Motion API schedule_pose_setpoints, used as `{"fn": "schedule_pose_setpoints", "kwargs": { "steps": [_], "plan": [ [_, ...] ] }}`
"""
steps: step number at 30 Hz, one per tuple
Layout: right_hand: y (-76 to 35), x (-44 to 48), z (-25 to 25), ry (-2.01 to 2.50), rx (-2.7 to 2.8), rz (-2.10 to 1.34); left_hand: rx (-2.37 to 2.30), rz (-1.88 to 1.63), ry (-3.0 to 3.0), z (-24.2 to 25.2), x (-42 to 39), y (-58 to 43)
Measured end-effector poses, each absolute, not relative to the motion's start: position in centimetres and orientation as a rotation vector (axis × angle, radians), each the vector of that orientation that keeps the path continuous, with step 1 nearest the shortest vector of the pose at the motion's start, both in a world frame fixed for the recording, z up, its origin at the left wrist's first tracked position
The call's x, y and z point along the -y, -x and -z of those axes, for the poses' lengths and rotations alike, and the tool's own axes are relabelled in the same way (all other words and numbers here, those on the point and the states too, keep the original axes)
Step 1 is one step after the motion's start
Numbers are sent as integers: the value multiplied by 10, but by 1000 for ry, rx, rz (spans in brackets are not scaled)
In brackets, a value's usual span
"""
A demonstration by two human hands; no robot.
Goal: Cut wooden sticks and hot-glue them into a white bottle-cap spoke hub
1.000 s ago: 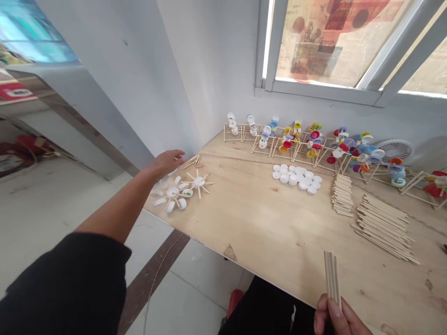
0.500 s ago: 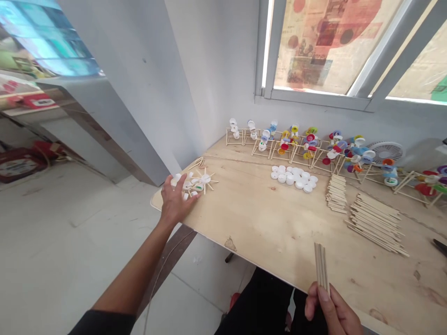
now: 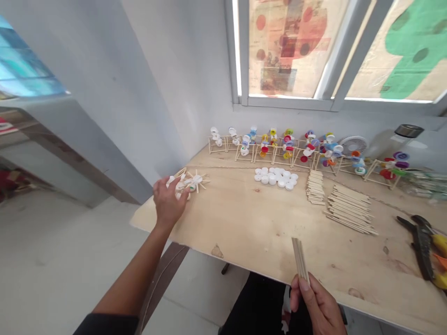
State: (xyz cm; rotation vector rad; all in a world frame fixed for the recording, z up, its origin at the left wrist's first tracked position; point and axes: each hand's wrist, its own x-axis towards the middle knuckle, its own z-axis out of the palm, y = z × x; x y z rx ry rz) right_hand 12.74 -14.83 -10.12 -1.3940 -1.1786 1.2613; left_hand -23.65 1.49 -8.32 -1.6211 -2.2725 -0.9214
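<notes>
Left hand [image 3: 170, 202] over a seemingly unfinished white cap wheel [image 3: 191, 183] at the table corner [image 3: 146, 218], grip unclear; right hand [image 3: 316, 300] pinching sticks [image 3: 299, 259]; finished models [image 3: 279, 148] along the wall [image 3: 286, 120]; loose caps [image 3: 275, 177] and stick piles [image 3: 349, 210] remaining.

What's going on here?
A person is working at a plywood table. Their left hand is on a white bottle-cap wheel with wooden spokes, and their right hand holds a small bundle of wooden sticks. Loose white caps and stacked sticks lie nearby, with colourful cap-and-stick models lined along the wall.
</notes>
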Motion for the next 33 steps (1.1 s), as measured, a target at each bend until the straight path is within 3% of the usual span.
{"fn": "schedule_pose_setpoints", "kwargs": {
  "steps": [4,12,18,24,29,31,33],
  "plan": [
    [-128,144,94,1367,1209,-1378,2073,1379,1925,69,6,169],
    [-131,124,75,1293,1379,-1335,2307,2099,3171,52,67,24],
    [-126,112,80,1217,1434,-1349,2678,2596,2838,63,85,-15],
    [-131,112,82,1254,1528,-1299,2708,2765,2495,69,80,-19],
    [-145,117,81,1334,1598,-1184,2386,2553,2420,71,56,-3],
    [-152,118,82,1345,1589,-1143,2331,2189,2608,74,44,6],
    [-159,119,84,1353,1568,-1115,2264,1575,2748,78,34,14]
  ]
}}
